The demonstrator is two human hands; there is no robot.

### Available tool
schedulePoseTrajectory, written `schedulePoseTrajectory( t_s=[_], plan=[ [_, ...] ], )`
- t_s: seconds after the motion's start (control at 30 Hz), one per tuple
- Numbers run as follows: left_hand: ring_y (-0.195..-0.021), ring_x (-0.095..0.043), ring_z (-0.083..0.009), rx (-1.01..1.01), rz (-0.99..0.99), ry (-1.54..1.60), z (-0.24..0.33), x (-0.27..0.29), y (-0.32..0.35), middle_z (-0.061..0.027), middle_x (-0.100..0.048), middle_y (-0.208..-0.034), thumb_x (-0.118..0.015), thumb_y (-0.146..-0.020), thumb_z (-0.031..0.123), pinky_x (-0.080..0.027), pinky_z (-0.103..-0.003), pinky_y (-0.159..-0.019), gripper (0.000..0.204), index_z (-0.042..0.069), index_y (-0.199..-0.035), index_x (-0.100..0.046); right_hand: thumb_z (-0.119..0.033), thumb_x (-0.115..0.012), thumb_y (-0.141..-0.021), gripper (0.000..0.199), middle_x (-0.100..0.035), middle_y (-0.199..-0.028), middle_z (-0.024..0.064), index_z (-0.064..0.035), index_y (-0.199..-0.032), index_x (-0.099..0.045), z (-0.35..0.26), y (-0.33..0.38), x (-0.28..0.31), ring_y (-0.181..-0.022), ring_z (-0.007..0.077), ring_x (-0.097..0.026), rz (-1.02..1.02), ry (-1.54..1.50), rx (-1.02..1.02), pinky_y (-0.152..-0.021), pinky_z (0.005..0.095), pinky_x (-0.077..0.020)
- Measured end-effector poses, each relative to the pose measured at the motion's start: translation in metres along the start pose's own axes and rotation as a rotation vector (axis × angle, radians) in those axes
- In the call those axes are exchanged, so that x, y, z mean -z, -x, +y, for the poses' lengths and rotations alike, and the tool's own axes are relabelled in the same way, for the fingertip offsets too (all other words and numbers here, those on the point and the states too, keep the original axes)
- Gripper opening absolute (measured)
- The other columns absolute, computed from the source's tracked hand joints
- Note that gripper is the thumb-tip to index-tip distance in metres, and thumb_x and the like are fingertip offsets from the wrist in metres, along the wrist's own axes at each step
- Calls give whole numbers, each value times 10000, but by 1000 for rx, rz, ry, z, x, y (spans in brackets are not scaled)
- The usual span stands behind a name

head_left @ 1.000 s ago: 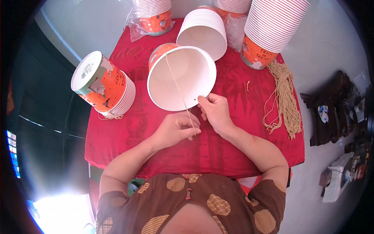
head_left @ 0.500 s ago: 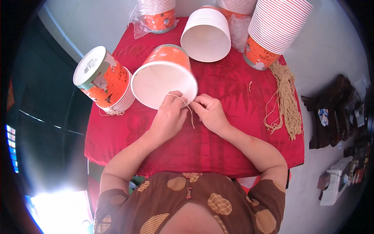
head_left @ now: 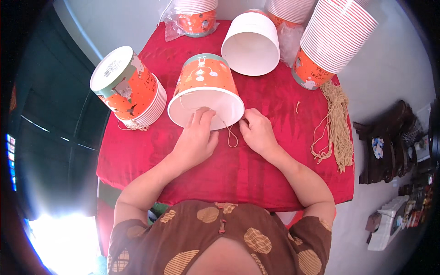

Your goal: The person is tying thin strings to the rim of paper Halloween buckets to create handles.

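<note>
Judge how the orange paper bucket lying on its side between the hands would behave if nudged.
The orange paper bucket probably weighs little: its thin white wall looks empty inside. Lying on its round side on the red cloth, it would likely roll in a curve. The left hand at its rim seems to steady it.

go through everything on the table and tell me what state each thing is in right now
Orange bucket: on its side, mouth toward the person.
String: looped, hanging from the rim.
Left hand: fingers inside the rim.
Right hand: pinching at the rim.
White bucket: tipped, empty.
Twine bundle: loose.
</note>
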State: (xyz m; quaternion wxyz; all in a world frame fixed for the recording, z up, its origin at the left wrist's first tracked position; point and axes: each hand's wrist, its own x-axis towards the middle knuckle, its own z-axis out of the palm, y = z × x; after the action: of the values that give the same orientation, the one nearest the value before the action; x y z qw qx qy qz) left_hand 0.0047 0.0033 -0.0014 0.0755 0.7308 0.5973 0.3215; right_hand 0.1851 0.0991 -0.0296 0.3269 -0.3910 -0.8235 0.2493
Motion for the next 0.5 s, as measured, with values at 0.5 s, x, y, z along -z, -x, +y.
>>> schedulePoseTrajectory(
  t_s=[0.5],
  plan=[
    [-1003,-592,-378,-112,60,118,16,32,61,-238,-555,-1143,-684,-731,27,-513,-429,-848,322,-45,-1028,-581,-144,-601,-764,170,-652,-763,234,25,-765,-623,-23,-9,-11,-682,383,-661,-186,440,-1,-617,477,-539]
  ],
)
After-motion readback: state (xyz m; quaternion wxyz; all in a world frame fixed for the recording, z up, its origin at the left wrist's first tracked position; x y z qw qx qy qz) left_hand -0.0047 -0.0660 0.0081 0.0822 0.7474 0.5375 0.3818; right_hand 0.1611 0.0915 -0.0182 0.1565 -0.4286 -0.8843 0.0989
